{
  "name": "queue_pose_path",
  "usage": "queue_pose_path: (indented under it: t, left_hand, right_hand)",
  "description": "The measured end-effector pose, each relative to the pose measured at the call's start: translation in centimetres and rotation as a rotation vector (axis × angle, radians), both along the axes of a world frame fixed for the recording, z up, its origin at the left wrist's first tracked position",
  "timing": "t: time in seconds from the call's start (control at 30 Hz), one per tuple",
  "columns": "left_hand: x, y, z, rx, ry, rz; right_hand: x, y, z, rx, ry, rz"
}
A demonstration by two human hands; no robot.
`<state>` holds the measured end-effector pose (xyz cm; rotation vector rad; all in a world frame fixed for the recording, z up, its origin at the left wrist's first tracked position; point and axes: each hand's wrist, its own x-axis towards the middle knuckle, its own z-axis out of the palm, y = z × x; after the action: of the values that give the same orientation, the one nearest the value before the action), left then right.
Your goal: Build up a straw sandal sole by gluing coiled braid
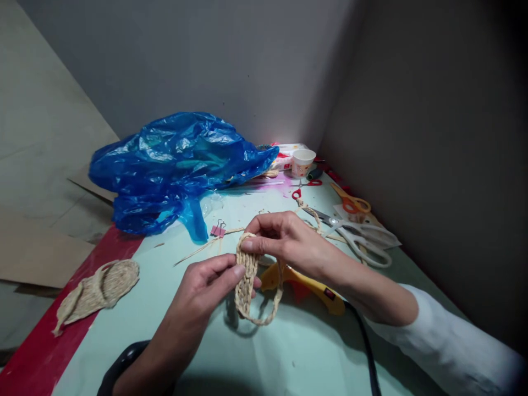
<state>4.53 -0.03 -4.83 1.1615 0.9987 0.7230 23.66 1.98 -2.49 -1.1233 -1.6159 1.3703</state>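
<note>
Between my two hands is a small woven straw sole (246, 278), made of braided cord coiled in rows. My left hand (214, 280) pinches its left side, with the thumb on the front and fingertips showing behind. From above, my right hand (280, 236) grips the upper end between thumb and fingers. A loose length of braid (277, 302) loops down from the piece on the right. Behind it on the table lies a yellow glue gun (315, 289), partly covered by my right hand and forearm. A finished-looking straw slipper (99, 294) rests at the left table edge.
A blue plastic bag (181, 159) fills the back left. A pink binder clip (218, 228) stands near thin straw strands. To the right lie white-handled scissors (363, 239), orange scissors (350, 201) and small red scissors (307, 184). A paper cup (303, 162) stands at the back; a black cable (365, 346) runs frontward.
</note>
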Motion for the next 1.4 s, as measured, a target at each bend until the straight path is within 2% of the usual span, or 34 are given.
queue_pose_path:
  t: [0.17, 0.27, 0.4, 0.5, 0.6, 0.7, 0.8, 0.97, 1.1, 1.27, 1.4]
  left_hand:
    - [0.5, -0.2, 0.5, -0.106, -0.035, 0.004]
    - [0.6, 0.1, 0.5, -0.098, -0.125, 0.041]
    - [0.5, 0.6, 0.0, -0.027, -0.133, 0.112]
    - [0.5, 0.7, -0.1, -0.073, -0.175, 0.178]
    - [0.4, 0.8, 0.0, -0.101, -0.212, 0.259]
    - [0.1, 0.8, 0.2, -0.053, -0.212, 0.297]
    - [-0.3, 1.0, 0.5, -0.003, -0.211, 0.332]
    - [-0.8, 1.3, 1.1, 0.128, -0.221, 0.414]
    - [-1.2, 1.4, 1.7, 0.226, -0.220, 0.447]
    - [-1.5, 1.2, 2.5, 0.280, -0.197, 0.470]
    - [-1.7, 1.0, 2.8, 0.313, -0.208, 0.508]
  right_hand:
    - [0.1, -0.3, 0.2, -0.050, -0.032, 0.011]
    - [0.4, 0.0, -0.2, 0.013, -0.108, 0.032]
    - [0.6, 0.6, -0.7, 0.115, -0.173, 0.071]
    - [0.5, 0.8, -0.9, 0.144, -0.137, 0.123]
    - [0.5, 0.8, -0.8, 0.159, -0.135, 0.100]
    - [1.0, 0.3, -0.3, 0.241, -0.228, 0.009]
    - [1.7, -0.2, 0.8, 0.411, -0.358, -0.023]
    - [2.5, -0.8, 2.2, 0.605, -0.482, 0.235]
    - [2.4, -0.9, 2.5, 0.672, -0.560, 0.274]
    - [2.2, -1.1, 2.9, 0.731, -0.518, 0.294]
    - [2.2, -1.4, 2.8, 0.707, -0.503, 0.233]
